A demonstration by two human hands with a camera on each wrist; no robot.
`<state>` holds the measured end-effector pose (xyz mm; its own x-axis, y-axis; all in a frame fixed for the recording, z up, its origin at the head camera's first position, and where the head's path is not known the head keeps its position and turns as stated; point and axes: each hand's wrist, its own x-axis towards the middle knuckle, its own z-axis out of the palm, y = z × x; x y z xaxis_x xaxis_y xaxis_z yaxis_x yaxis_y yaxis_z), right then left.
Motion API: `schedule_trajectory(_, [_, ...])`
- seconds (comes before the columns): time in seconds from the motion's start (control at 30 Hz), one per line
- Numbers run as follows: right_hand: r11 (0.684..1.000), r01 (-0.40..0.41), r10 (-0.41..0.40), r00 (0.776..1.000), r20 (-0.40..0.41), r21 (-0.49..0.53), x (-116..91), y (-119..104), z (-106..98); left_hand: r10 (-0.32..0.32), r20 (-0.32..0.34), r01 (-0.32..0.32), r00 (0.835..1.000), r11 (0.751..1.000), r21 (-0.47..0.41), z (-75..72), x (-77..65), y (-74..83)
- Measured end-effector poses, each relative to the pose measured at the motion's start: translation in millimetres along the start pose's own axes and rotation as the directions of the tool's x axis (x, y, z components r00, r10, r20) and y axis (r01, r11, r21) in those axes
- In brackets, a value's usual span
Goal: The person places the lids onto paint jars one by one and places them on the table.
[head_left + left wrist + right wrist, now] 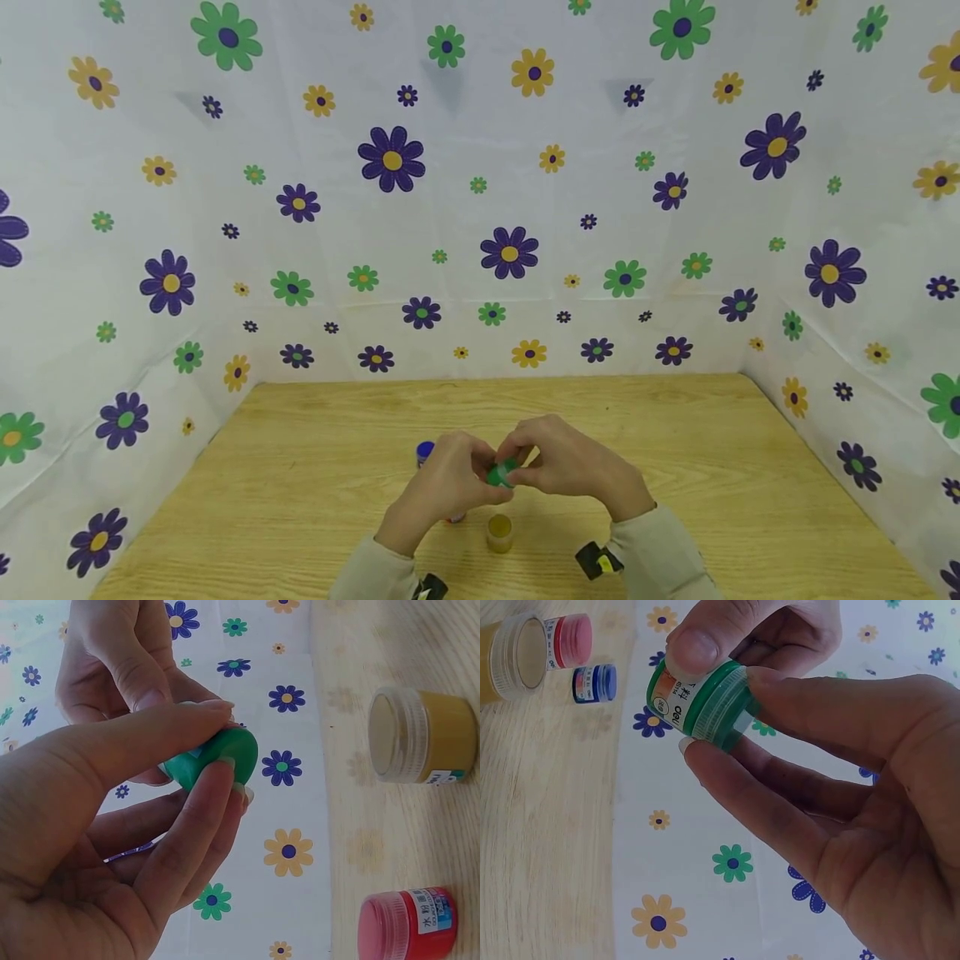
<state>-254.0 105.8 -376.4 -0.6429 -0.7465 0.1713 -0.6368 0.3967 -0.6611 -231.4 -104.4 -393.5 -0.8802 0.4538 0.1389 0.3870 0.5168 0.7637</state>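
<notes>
A small green paint jar (pixel 694 701) with a printed label and a ribbed translucent lid is held up above the table between both hands. My left hand (pixel 450 479) grips the jar's body, thumb over the label and fingertips under the green base in the left wrist view. From the other side, my right hand (pixel 566 462) pinches the ribbed lid (pixel 724 709) between thumb and fingers. The lid sits on the jar. Below the hands stands a yellow paint jar (pixel 499 535), its lid on.
A red paint jar (pixel 409 924) stands beside the yellow one, mostly hidden behind my left hand in the head view. Farther back is a blue paint jar (pixel 425 452). Flower-patterned white cloth (pixel 480 192) walls the wooden table (pixel 300 467) at the back and both sides.
</notes>
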Motion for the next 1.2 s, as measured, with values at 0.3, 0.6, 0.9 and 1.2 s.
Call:
schedule_trajectory(0.3, [1.000,0.003,-0.003,1.000,-0.002,0.005,0.7,-0.5,-0.3,0.003,-0.013,-0.002,1.000,1.000,0.023,-0.8,0.5,-0.7])
schedule_trajectory(0.6, [1.000,0.000,0.000,1.000,0.006,0.031,0.5,0.6,-0.1,-0.001,-0.007,0.002,1.000,1.000,0.023,-1.3,0.6,-1.6])
schedule_trajectory(0.9, [1.000,0.009,-0.009,1.000,0.007,0.022,0.1,1.8,0.8,0.006,0.000,-0.006,1.000,1.000,0.007,0.4,0.7,-2.4])
schedule_trajectory(1.2, [1.000,0.000,-0.001,1.000,0.013,0.015,-0.5,0.3,-0.6,0.019,-0.009,-0.019,1.000,0.999,0.029,3.4,1.7,-1.9])
